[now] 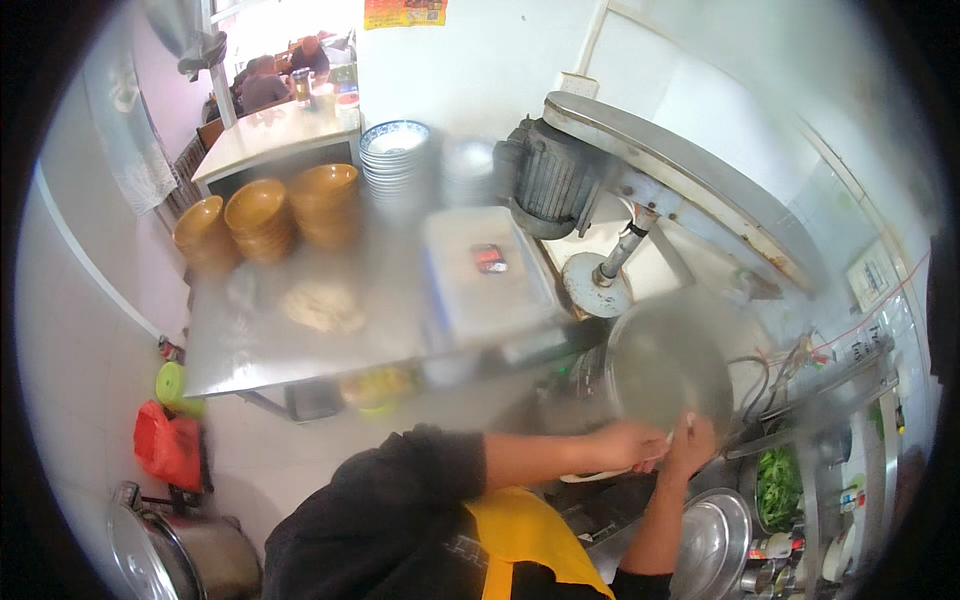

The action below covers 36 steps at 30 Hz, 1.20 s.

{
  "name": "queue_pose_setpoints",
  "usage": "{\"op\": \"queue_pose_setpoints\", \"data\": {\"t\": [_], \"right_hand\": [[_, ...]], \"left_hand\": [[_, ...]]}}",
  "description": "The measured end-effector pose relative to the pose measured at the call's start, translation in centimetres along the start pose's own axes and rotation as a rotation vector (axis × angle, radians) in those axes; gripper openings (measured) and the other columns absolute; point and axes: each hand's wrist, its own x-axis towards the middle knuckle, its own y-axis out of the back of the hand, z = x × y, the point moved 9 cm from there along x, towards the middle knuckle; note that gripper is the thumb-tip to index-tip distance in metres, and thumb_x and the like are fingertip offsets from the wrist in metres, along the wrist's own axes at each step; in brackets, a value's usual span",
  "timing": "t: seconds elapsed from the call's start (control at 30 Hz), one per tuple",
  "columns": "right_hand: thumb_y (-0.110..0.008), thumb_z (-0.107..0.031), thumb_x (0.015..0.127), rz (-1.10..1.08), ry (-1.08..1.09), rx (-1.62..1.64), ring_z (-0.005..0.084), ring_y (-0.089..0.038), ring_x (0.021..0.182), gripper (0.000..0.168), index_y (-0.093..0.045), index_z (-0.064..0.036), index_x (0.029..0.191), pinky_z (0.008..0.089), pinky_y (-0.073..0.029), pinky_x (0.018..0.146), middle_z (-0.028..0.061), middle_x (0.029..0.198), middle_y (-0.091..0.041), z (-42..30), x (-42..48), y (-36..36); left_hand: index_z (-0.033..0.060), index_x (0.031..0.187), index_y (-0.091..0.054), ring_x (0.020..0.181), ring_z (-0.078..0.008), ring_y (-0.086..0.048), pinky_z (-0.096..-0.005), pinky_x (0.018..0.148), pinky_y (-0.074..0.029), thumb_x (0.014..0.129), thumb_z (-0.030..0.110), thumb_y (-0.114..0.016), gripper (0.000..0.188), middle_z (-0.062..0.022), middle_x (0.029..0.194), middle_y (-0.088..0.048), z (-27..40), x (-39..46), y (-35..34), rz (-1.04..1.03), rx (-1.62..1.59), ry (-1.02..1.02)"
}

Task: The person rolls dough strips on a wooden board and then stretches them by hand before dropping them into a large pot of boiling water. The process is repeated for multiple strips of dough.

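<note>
My left hand (637, 445) and my right hand (691, 441) meet over the near rim of a large round pot (666, 356), which looks full of cloudy, greyish liquid. Fingers on both hands are bent close together. Small pale bits show at the fingertips, too blurred to say what they are. Part of a pale curved rim (592, 477) shows under my left forearm. On the steel table (262, 360) to the left lies a flattened lump of pale dough (326, 306).
A lidded plastic box (487, 307) carries a small red packet (490, 259). Behind it stands a motor-driven machine (555, 180). Brown bowls (259, 217) and patterned white bowls (395, 161) are stacked at the back. Right of me are a steel basin (712, 536) and leafy greens (780, 487).
</note>
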Motion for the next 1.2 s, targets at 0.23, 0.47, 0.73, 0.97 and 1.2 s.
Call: {"op": "queue_pose_setpoints", "data": {"t": [0.23, 0.47, 0.73, 0.97, 1.2], "right_hand": [[-0.056, -0.021, 0.085, -0.003, -0.193, -0.004, 0.0211, -0.057, 0.063, 0.021, -0.062, -0.002, 0.079, 0.0341, -0.043, 0.059, 0.0101, 0.071, -0.061, 6.9, 2.3, -2.5], [-0.053, -0.021, 0.088, -0.27, -0.906, 1.299, 0.0127, -0.054, 0.072, 0.017, -0.057, -0.005, 0.089, 0.0277, -0.044, 0.06, 0.0013, 0.079, -0.055, 0.2, -6.7, -4.5], [-0.058, -0.003, 0.077, -0.02, 0.058, 0.061, 0.0177, -0.055, 0.071, 0.028, -0.058, 0.001, 0.104, 0.0298, -0.045, 0.063, 0.0042, 0.081, -0.058, -1.2, -1.1, 2.3], [-0.06, -0.001, 0.073, -0.147, -0.229, 0.254, 0.0166, -0.052, 0.074, 0.027, -0.058, 0.002, 0.1, 0.0296, -0.042, 0.062, 0.0106, 0.091, -0.054, 1.9, -0.3, 0.4], [-0.061, -0.003, 0.075, -0.211, -0.165, 0.123, 0.02, -0.053, 0.07, 0.019, -0.058, 0.0, 0.093, 0.0313, -0.042, 0.063, 0.0099, 0.077, -0.052, 0.6, -1.4, 0.1]], "left_hand": [[-0.0005, 0.078, -0.056, 0.057, -0.011, -0.053, -0.027, 0.056, -0.044, 0.092, 0.023, -0.047, 0.029, -0.0048, 0.065, -0.059, 1.1, 0.8, 1.0, 0.114, 0.011, -0.079], [0.0, 0.081, -0.057, 0.062, -0.018, -0.059, -0.0317, 0.058, -0.046, 0.089, 0.02, -0.049, 0.023, -0.01, 0.068, -0.061, 1.4, 1.3, 1.8, 0.188, 0.137, -0.126], [0.0014, 0.084, -0.057, 0.061, -0.0224, -0.059, -0.0333, 0.057, -0.045, 0.088, 0.02, -0.049, 0.021, -0.0115, 0.07, -0.062, 2.8, 1.1, 0.0, -0.005, 0.296, -0.133], [0.0018, 0.089, -0.059, 0.061, -0.0126, -0.053, -0.0295, 0.056, -0.044, 0.091, 0.019, -0.048, 0.02, -0.0048, 0.07, -0.059, 3.0, 1.5, 2.8, 0.26, 0.108, -0.321], [0.0002, 0.088, -0.056, 0.066, -0.0114, -0.053, -0.0278, 0.061, -0.045, 0.092, 0.019, -0.047, 0.021, -0.0041, 0.072, -0.058, 1.5, 1.6, 0.9, 0.07, -0.079, -0.111]]}}
